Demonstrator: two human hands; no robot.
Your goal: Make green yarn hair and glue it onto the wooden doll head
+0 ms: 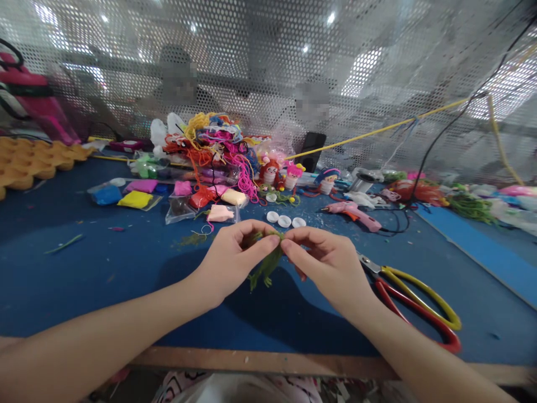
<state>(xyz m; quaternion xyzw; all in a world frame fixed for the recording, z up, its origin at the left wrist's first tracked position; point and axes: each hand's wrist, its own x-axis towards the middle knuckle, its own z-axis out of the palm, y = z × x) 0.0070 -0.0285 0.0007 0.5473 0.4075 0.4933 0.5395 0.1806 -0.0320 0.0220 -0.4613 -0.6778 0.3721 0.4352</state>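
Observation:
Both hands meet over the middle of the blue table. My left hand point(235, 252) pinches a bundle of green yarn point(268, 267) between thumb and fingers. Close against it, my right hand point(327, 260) pinches the top of the same bundle, the fingertips nearly touching. Loose ends of the yarn hang below the fingers. Three white caps point(284, 221) lie just beyond the hands. Scissors point(413, 291) with one yellow and one red handle rest beside my right hand, their blades partly hidden behind it.
A pink glue gun point(354, 215) lies at the right. Behind are small dolls point(292, 174), a heap of coloured yarn point(218, 140) and bagged clay point(136, 199). An egg tray point(37, 159) and pink bottle point(44, 103) stand left. The table's wooden edge point(251, 358) is nearest.

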